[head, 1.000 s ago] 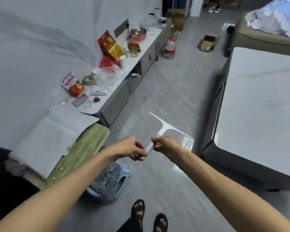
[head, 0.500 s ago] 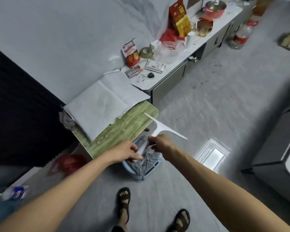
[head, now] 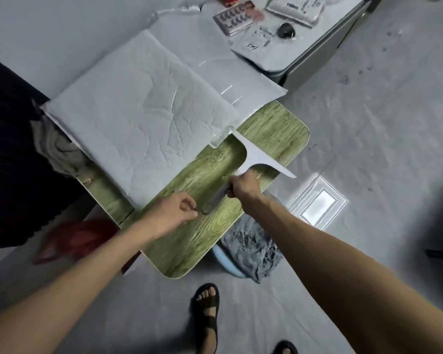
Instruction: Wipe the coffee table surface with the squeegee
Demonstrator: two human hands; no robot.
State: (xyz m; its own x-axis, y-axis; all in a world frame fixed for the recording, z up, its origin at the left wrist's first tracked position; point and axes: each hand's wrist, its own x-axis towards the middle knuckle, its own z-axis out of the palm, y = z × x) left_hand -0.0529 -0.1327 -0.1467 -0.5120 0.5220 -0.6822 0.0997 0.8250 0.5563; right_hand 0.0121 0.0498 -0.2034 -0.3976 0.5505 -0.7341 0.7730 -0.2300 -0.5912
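The coffee table has a green wood-grain top with rounded corners and stands just in front of me. The white squeegee hangs over the table's right part, its blade edge pointing away from me. My right hand is closed around the upper part of its grey handle. My left hand hovers over the tabletop with its fingers curled, just short of the handle's lower end; I cannot make out contact. A large white padded parcel covers the far half of the table.
A blue basin with grey cloth sits on the floor at the table's near right side. A low white cabinet with small items adjoins the far end. A red bag lies left. My sandalled foot is below.
My view has swung from the room down onto the green table, and I have come closer. The squeegee has come over the tabletop, and my left hand has slipped toward the handle's end.
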